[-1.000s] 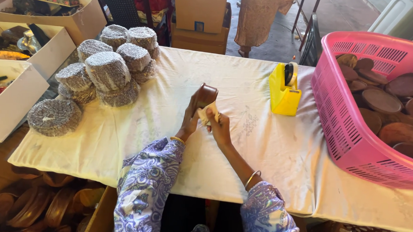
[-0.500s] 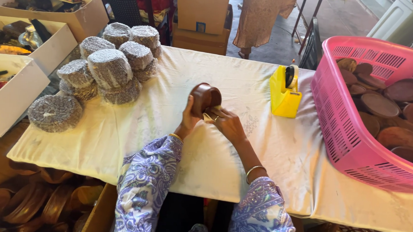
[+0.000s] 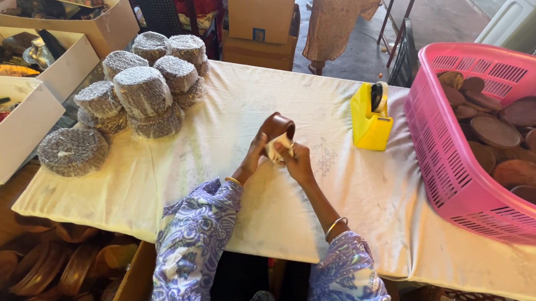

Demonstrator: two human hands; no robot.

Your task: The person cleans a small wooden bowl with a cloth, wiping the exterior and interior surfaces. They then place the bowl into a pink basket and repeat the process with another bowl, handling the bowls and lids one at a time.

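— What are the hands doing over the bench (image 3: 160, 182)?

— The left hand (image 3: 257, 155) is gripping a small brown bowl (image 3: 276, 126), its fingers wrapped round the near side and holding it tilted on edge, just above the pale cloth. The right hand (image 3: 297, 160) is pressing a cream-coloured scrap of cloth or paper (image 3: 277, 149) against the bowl's lower rim, fingers closed on that scrap. Both hands are touching the bowl, close together.

— Where is the bowl sitting, relative to everything else?

— Near the middle of the bench, a little towards the far edge. A yellow tape dispenser (image 3: 371, 117) is standing to its right, apart from it. Further right, a pink plastic basket (image 3: 457, 175) is holding many brown round dishes (image 3: 495, 132), stacked loosely.

— And on the left?

— A heap of round bundles wrapped in silvery mesh (image 3: 140, 89) is piling up on the far left corner, with one flatter bundle (image 3: 72, 152) lying nearer the front edge. Beyond the bench on that side, open cardboard boxes (image 3: 19, 130) are holding mixed goods I cannot make out.

— Anything on the arms?

— Blue-and-white patterned sleeves (image 3: 196, 237), and a bangle showing on each wrist.
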